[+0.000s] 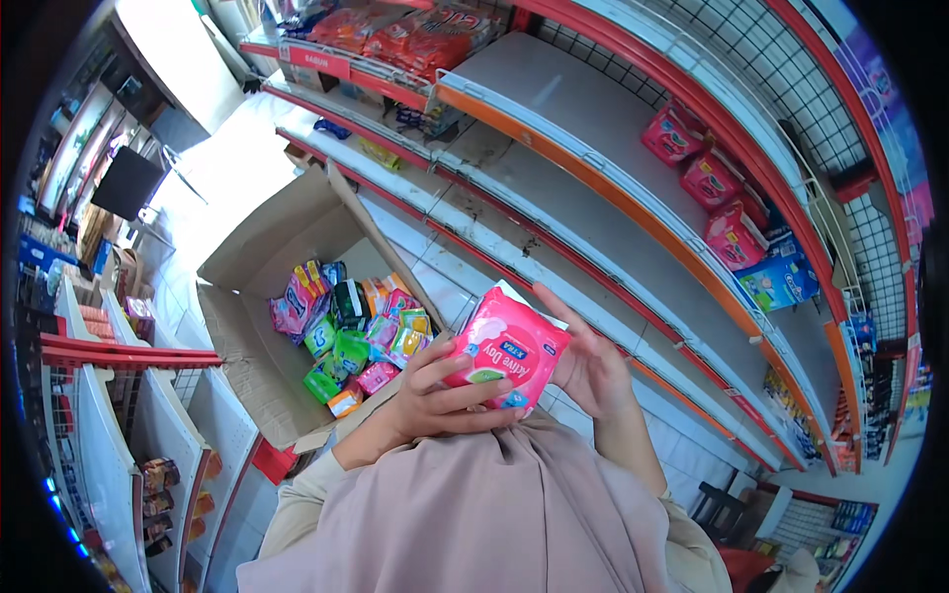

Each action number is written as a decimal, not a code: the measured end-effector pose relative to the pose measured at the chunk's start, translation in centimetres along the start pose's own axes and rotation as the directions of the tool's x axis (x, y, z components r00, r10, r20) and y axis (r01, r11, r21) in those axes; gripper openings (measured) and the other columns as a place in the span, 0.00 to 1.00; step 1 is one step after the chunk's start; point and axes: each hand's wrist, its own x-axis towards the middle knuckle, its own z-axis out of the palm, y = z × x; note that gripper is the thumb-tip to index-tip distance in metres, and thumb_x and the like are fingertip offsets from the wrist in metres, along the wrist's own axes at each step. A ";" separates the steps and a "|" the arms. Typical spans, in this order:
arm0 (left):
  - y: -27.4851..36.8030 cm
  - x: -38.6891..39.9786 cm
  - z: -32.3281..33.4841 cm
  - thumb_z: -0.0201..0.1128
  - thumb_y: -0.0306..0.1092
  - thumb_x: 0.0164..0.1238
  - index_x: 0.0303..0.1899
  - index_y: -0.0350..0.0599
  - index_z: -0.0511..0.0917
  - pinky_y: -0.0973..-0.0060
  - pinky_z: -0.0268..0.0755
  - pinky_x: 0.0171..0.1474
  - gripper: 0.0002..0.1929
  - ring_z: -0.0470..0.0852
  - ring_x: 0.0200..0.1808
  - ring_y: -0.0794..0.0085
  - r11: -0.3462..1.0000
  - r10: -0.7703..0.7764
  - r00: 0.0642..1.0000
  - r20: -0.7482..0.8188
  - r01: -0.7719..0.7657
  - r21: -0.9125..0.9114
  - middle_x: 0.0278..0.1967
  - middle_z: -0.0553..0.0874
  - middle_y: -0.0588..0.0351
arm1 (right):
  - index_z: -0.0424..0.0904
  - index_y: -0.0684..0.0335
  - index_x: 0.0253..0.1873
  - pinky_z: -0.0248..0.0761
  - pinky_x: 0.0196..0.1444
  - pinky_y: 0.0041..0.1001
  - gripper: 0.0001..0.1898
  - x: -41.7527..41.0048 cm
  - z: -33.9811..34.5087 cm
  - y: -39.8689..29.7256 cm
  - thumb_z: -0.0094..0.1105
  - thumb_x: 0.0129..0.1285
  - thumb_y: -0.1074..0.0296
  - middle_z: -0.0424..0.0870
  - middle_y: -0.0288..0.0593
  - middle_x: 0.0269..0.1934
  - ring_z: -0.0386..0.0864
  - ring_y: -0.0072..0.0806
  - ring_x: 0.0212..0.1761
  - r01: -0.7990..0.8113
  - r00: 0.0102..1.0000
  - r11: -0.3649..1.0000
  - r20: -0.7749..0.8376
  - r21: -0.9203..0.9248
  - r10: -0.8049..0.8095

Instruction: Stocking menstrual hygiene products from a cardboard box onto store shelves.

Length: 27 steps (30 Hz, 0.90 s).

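Observation:
A pink plastic-wrapped pack of sanitary pads (pixel 511 348) is held in front of my chest. My left hand (pixel 448 389) spreads its fingers over the near left face of the pack, gripping it. At the pack's right side, my right hand (pixel 593 363) touches the edge with its palm, its index finger pointing up; its thumb is partly hidden. Something white shows behind the pack's top edge. To the left stands an open cardboard box (pixel 259 370) with many colourful small packs (pixel 352 352) in it. Similar pink packs (pixel 712 178) stand in a row on the shelf at the upper right.
Long metal shelves (pixel 586 178) with red and orange edges curve across the front and right. Red detergent bags (pixel 434 37) lie on the upper shelf. A blue pack (pixel 778 282) stands beside the pink row. More shelving (pixel 111 437) is at the left, and a black chair (pixel 127 184) stands farther off.

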 end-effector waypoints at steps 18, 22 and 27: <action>0.9 3.0 6.7 0.76 0.32 0.54 0.69 0.40 0.59 0.71 0.65 0.65 0.43 0.72 0.62 0.72 -0.426 -0.639 0.266 0.722 0.659 -0.620 0.60 0.74 0.52 | 0.51 0.63 0.74 0.61 0.68 0.34 0.41 -2.0 -3.7 0.8 0.67 0.60 0.73 0.64 0.47 0.68 0.64 0.34 0.70 0.067 0.915 0.893 -0.330 -0.445 -0.233; -0.2 4.0 6.7 0.75 0.25 0.52 0.63 0.37 0.67 0.74 0.71 0.58 0.35 0.78 0.54 0.74 -0.239 -0.686 0.308 0.659 0.760 -0.604 0.53 0.79 0.55 | 0.54 0.60 0.75 0.66 0.64 0.33 0.39 -2.8 -5.5 -1.1 0.64 0.60 0.76 0.66 0.45 0.67 0.66 0.33 0.68 0.069 0.897 0.754 -0.290 -0.653 -0.334; -1.1 5.9 5.9 0.78 0.29 0.48 0.69 0.38 0.60 0.74 0.72 0.57 0.45 0.79 0.54 0.73 0.047 -0.645 0.428 0.633 0.849 -0.526 0.51 0.81 0.53 | 0.55 0.63 0.74 0.60 0.68 0.34 0.41 -3.0 -5.4 -3.8 0.67 0.57 0.76 0.66 0.50 0.68 0.64 0.36 0.70 0.202 0.917 0.625 -0.078 -0.754 -0.391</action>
